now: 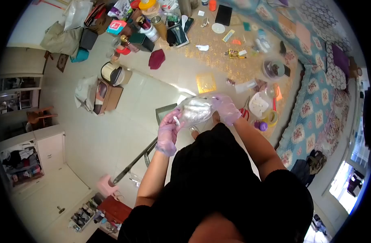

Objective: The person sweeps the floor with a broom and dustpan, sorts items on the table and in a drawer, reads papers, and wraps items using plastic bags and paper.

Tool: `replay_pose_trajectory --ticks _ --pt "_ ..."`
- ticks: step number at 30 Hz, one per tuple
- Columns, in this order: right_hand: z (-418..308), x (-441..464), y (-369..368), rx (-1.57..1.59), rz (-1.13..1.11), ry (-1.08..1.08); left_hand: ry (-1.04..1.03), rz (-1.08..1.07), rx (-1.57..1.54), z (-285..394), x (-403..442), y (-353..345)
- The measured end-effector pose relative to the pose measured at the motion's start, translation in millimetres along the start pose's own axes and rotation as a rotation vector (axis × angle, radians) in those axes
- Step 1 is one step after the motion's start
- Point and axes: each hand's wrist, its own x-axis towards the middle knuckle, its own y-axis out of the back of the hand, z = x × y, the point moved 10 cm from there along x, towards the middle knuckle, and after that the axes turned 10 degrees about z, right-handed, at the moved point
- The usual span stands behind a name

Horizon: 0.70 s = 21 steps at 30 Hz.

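Note:
A clear, crinkled plastic bag [196,110] with something whitish inside is held up in front of my body, over the floor. My left hand [169,128], in a thin purple glove, grips its left side. A small white piece [176,120] shows at the fingers of that hand; what it is I cannot make out. At the bag's right end, my right hand [227,109], gloved the same way, is closed on the plastic. The bag partly hides the fingertips of both hands.
A glass table [211,65] with a gold pattern carries red scissors [244,112], a white tray [259,104] and a tape roll [271,118]. Bottles and boxes crowd its far left. A floral sofa [311,105] stands right. A bin [112,73] and cardboard box [111,97] stand left.

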Motion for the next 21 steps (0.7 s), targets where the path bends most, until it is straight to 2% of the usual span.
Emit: replay_pose_trajectory --ticks 2,3,6,7,9,11,12,14,15,17,21 --pt "48.7 24.1 19.7 0.255 0.018 -0.363 0.039 0.016 0.074 4.3 25.2 -38.6" --pt "59.0 35.3 27.5 0.255 0.017 -0.368 0.082 0.036 0.14 -0.8 38.4 -52.4" --pt "84.1 83.0 61.0 0.331 0.089 -0.43 0.042 0.069 0.274 -14.2 104.4 -89.5" --pt "86.3 99.7 70.1 -0.173 0.122 -0.22 0.051 0.097 0.344 -20.7 122.0 -97.3" --pt "83.9 121.2 73.1 -0.673 0.135 -0.001 0.065 0.132 0.302 -39.2 157.9 -112.2" --pt "36.5 137.9 64.4 -0.374 0.161 0.394 0.017 0.158 0.24 -54.6 191.8 -116.7" --pt "39.7 150.0 50.7 -0.371 0.144 0.391 0.028 0.171 0.236 -62.1 203.3 -115.2" --pt "14.8 152.2 10.1 -0.142 0.026 0.682 -0.069 0.114 0.288 -60.8 216.1 -120.1" --pt "13.5 157.9 3.3 -0.13 0.014 0.678 -0.061 0.129 0.292 -62.6 217.2 -113.6" --pt "26.9 173.2 -30.6 0.024 -0.452 0.335 -0.141 0.128 0.322 -51.8 216.9 -107.3" --pt "47.7 162.1 -88.8 -0.076 -0.575 0.34 -0.018 0.114 0.377 -63.9 206.9 -100.5"
